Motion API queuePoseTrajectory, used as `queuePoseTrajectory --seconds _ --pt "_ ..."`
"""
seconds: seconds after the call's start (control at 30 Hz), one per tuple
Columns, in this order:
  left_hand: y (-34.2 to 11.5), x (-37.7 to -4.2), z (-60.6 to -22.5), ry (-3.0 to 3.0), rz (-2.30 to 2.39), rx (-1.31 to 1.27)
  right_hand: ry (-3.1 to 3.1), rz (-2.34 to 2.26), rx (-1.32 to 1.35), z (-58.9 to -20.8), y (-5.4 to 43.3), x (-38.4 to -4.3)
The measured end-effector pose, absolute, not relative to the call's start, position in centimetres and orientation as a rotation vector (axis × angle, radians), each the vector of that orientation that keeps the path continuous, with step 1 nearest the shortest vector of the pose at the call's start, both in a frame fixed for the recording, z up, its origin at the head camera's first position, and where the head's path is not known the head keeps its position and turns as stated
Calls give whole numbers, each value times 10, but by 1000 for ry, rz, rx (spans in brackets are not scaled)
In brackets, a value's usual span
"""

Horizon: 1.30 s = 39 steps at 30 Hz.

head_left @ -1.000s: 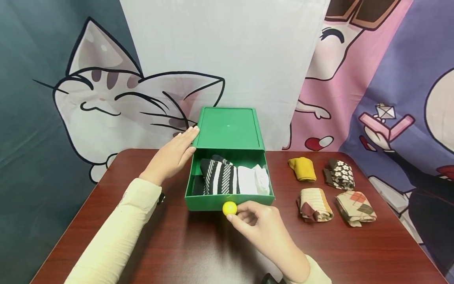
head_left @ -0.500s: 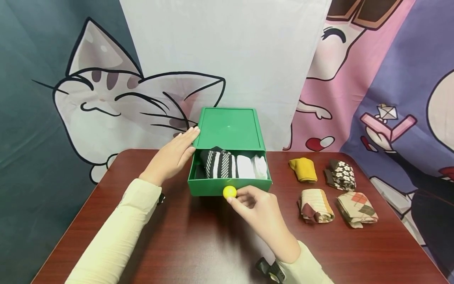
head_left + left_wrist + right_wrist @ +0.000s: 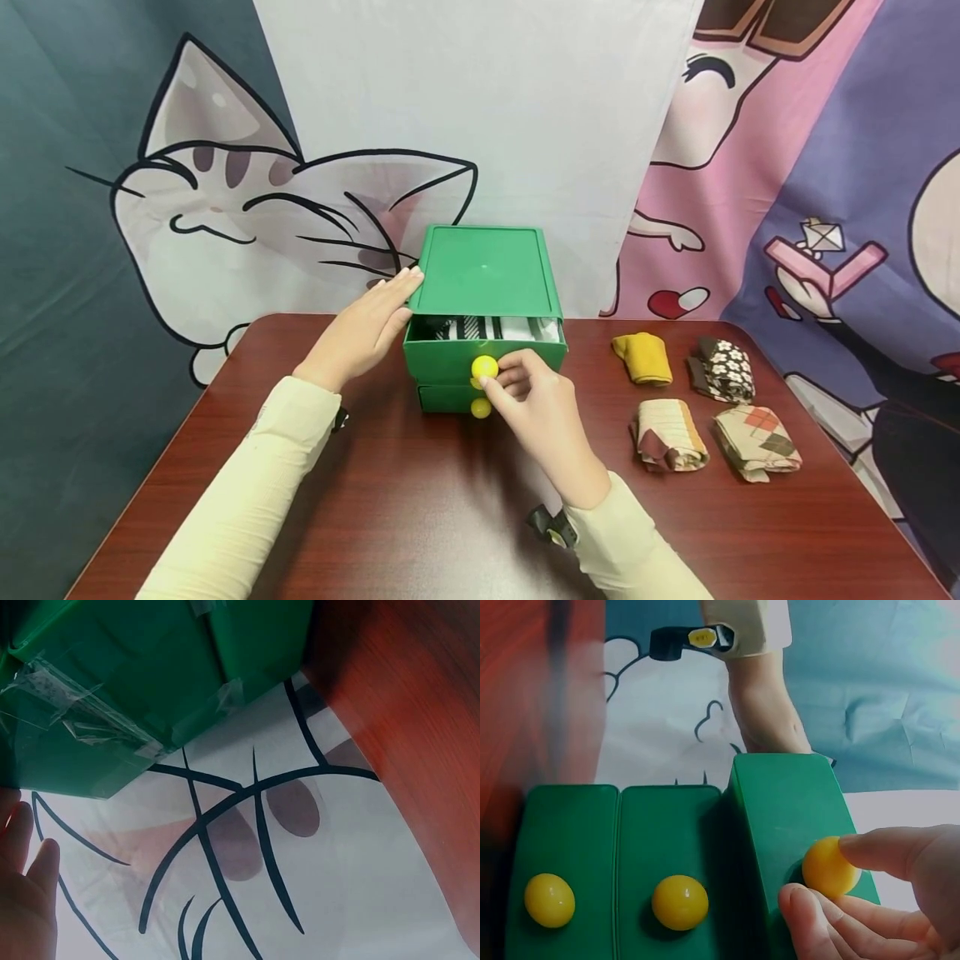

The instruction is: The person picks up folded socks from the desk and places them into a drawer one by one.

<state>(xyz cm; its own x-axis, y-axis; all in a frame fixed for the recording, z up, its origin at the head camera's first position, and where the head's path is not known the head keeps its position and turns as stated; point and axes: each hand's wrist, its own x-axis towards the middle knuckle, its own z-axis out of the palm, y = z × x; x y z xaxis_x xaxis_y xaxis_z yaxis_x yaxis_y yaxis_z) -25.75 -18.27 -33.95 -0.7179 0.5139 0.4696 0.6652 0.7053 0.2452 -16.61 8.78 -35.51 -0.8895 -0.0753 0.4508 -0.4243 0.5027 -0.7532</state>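
Note:
A green drawer cabinet (image 3: 483,271) stands at the table's back edge, its top drawer (image 3: 442,360) partly pulled out. Striped black-and-white socks (image 3: 471,327) and white socks (image 3: 528,329) show in the drawer's narrow gap. My right hand (image 3: 543,408) pinches the drawer's round yellow knob (image 3: 484,367) between thumb and fingers, also plain in the right wrist view. Against the cabinet's upper left side rests my left hand (image 3: 363,329), its fingers straight. Two lower drawers with yellow knobs (image 3: 680,902) sit flush in the right wrist view.
On the right of the brown table (image 3: 450,517) lie a folded mustard sock (image 3: 642,358), a dark flowered sock (image 3: 722,368), a cream striped sock (image 3: 669,434) and an argyle sock (image 3: 757,440). A cartoon-printed cloth (image 3: 480,108) hangs behind.
My right hand has moved away from me with the knob, sliding the top drawer most of the way into the cabinet. A lower drawer and its knob have come into view. The left hand stays put.

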Motion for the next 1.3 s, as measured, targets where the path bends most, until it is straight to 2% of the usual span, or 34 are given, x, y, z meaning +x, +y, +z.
queuePoseTrajectory --seconds 0.57,0.9,1.3 --pt "-181 -258 -339 -2525 -565 -939 -2351 1282 421 -353 82 -197" --pt "-179 -259 -341 -2539 -503 -899 -2354 1349 405 -357 83 -200" --pt "-175 -258 -342 -2525 -431 -863 -2512 1356 334 -379 90 -197"
